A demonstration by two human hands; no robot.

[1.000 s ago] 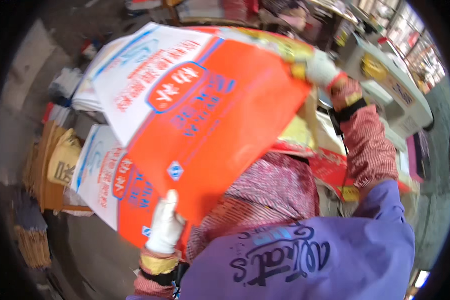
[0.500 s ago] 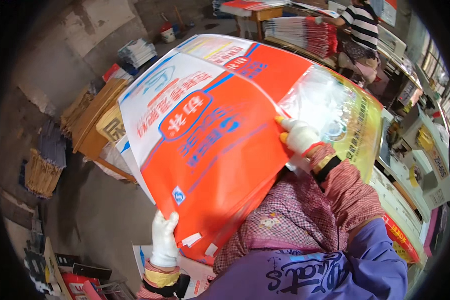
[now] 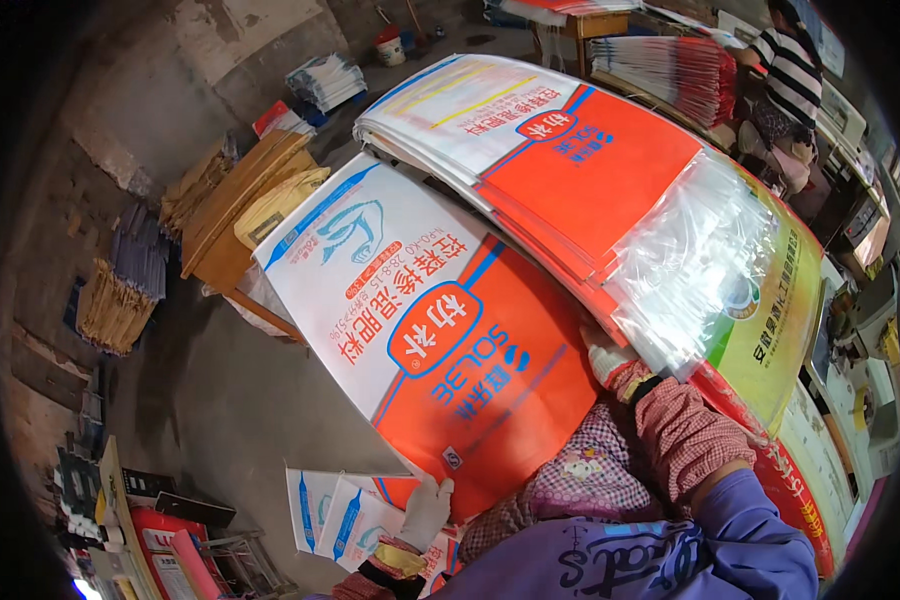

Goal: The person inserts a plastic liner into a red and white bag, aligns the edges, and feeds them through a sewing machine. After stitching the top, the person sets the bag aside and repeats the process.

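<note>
Loose sack (image 3: 410,300) lies just left of the sack stack (image 3: 620,150), long axis roughly alongside; left hand (image 3: 427,510) pinches its edge; right hand (image 3: 608,364) is nearer the stack, its grip I cannot tell.

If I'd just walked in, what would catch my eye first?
Probably the big red-and-white printed bag across the middle, with the gloved left hand at its lower edge. Next, perhaps, the shiny clear plastic right of centre, then the person in a striped top, upper right.
</note>
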